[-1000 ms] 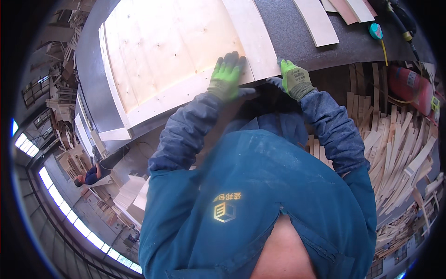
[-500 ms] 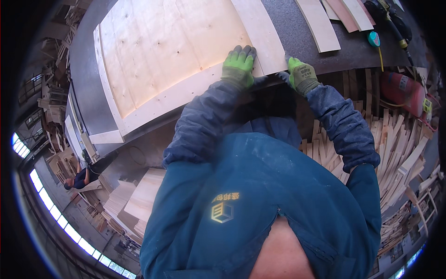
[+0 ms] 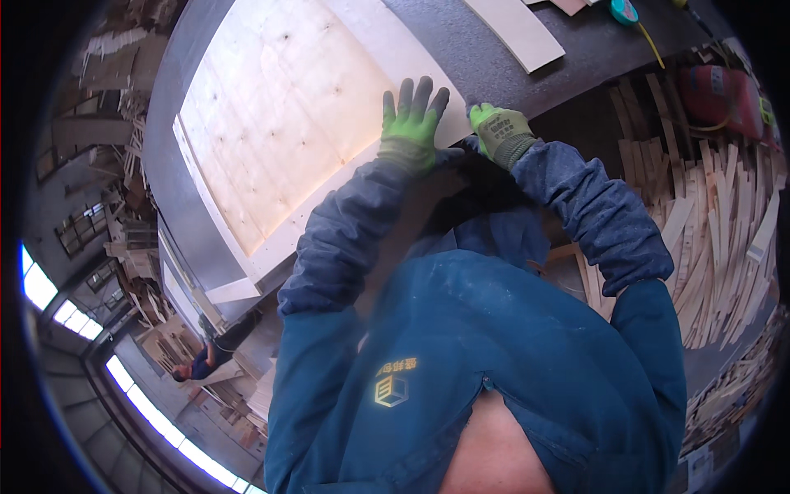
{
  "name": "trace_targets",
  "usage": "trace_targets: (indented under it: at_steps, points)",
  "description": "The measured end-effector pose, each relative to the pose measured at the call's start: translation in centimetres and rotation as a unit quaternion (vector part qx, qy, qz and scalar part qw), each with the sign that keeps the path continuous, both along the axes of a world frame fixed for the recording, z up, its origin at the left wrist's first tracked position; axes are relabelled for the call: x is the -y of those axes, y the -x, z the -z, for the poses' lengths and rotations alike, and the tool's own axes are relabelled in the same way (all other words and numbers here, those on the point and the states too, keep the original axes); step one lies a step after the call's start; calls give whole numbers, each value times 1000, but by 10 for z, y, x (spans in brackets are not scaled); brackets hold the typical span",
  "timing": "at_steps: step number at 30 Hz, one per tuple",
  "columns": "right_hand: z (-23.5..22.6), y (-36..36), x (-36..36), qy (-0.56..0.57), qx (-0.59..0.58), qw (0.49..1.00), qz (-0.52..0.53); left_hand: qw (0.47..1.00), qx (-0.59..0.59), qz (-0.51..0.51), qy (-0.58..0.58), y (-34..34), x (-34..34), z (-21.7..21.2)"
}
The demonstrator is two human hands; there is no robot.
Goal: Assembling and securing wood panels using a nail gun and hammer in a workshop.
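Dark workbench carries a plywood panel, likely stiff, heavyish, best gripped by its border strips; left hand spread over it, right hand curled alongside, pinch unclear.

Your left fingers have open room leftward over the wooden panel, with only its low border strips to cross. Ahead of your right fingers, a lane of dark counter runs between the panel and a loose board. Farther right, a teal tape measure and its yellow blade obstruct; below, stacked wood strips crowd your side.
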State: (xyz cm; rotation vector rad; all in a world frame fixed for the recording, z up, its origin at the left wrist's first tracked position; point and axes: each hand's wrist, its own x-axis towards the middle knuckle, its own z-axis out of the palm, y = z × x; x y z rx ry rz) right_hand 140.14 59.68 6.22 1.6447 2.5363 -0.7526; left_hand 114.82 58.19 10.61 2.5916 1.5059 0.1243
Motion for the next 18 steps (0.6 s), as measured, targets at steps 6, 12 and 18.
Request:
trace_targets:
  at_steps: [6,12,18]
  points:
    - [-42,-12,-5,64,-85,992,71,995,-30,71,69,9,-37,8]
    - [-10,-33,48,129,-354,852,363,996,-50,31,63,4,-49,4]
    - [-14,18,27,168,-375,829,378,997,18,53,54,3,-55,11]
